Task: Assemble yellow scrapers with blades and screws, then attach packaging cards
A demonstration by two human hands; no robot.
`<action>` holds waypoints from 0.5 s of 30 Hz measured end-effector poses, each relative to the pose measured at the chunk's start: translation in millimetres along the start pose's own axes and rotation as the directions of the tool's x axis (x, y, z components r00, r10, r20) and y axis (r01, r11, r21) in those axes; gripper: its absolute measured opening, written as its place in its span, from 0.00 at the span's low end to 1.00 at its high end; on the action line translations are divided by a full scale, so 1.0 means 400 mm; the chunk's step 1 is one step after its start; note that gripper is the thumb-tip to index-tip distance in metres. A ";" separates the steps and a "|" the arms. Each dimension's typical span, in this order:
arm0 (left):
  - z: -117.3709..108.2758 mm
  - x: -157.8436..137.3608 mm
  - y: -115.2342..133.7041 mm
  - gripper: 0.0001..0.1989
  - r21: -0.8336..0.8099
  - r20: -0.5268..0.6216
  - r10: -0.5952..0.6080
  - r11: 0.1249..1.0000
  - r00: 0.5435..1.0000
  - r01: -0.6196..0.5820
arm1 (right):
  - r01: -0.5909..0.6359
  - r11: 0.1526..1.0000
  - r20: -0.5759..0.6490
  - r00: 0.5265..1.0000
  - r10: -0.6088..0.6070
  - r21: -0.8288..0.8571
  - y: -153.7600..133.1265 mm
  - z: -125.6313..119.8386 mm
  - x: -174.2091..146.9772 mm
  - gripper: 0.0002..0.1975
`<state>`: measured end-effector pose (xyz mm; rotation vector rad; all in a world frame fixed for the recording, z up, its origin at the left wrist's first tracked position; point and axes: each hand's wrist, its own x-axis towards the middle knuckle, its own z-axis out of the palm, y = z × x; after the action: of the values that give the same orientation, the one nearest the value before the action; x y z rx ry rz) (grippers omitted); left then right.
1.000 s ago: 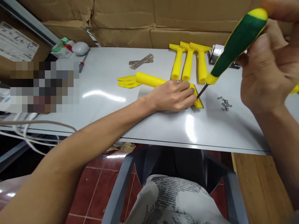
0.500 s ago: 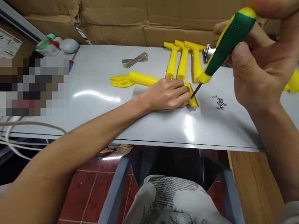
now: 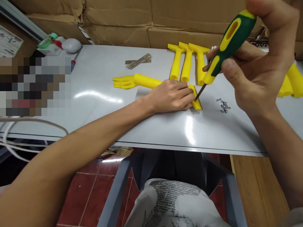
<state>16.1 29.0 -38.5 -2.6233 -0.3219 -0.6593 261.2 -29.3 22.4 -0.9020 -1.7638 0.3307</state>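
My right hand (image 3: 258, 75) grips a green and yellow screwdriver (image 3: 228, 45) by its handle, fingers around the upper part. Its shaft slants down to the left, and the tip meets the head of a yellow T-shaped plastic scraper (image 3: 196, 98). Pressed over that scraper, my left hand (image 3: 174, 96) holds it against the tabletop and hides its middle. Part of a clear blade or strip seems to show under the scraper's head. Beyond the left hand lies another yellow handle piece (image 3: 148, 80) with several prongs at its left end. Small metal screws or nuts (image 3: 223, 105) lie in a loose pile right of the scraper.
Three yellow T-shaped scrapers (image 3: 187, 63) lie at the back, with more yellow pieces (image 3: 290, 82) at far right. Wrapped flat strips (image 3: 139, 61) rest on the white table (image 3: 94, 116). Cardboard (image 3: 118, 25) stands behind; cables (image 3: 23, 138) loop at the left edge.
The screwdriver handle has turned about its axis, now showing a yellow-ringed slot, and my right fingers have shifted around it. My left hand and the scraper stay in place.
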 end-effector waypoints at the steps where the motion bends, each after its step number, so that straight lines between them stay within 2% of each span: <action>1: 0.000 0.000 0.001 0.21 -0.001 -0.011 0.002 1.000 1.000 -0.002 | 0.003 1.000 -0.018 1.000 -0.004 -0.028 0.002 0.002 0.000 0.28; 4: -0.003 0.002 0.002 0.21 0.039 -0.037 0.040 0.998 0.999 -0.039 | 0.002 0.992 -0.098 0.995 -0.014 -0.123 0.018 0.005 0.000 0.35; 7: -0.007 0.004 0.001 0.21 0.134 -0.057 0.101 0.987 0.993 -0.093 | -0.023 0.983 -0.120 0.993 0.001 -0.183 0.026 0.005 0.000 0.38; 12: -0.014 0.004 0.002 0.19 0.196 -0.094 0.170 0.969 0.981 -0.150 | -0.022 0.988 -0.045 0.999 0.015 -0.152 0.000 0.011 -0.001 0.36; 15: -0.017 0.005 0.005 0.18 0.185 -0.090 0.190 0.968 0.978 -0.171 | 0.012 0.995 -0.136 0.990 -0.025 -0.098 0.010 0.004 0.004 0.32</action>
<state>15.7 24.6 -32.9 -2.4031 -0.1018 -0.6732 261.0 -25.1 20.4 -0.9542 -1.6720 0.1676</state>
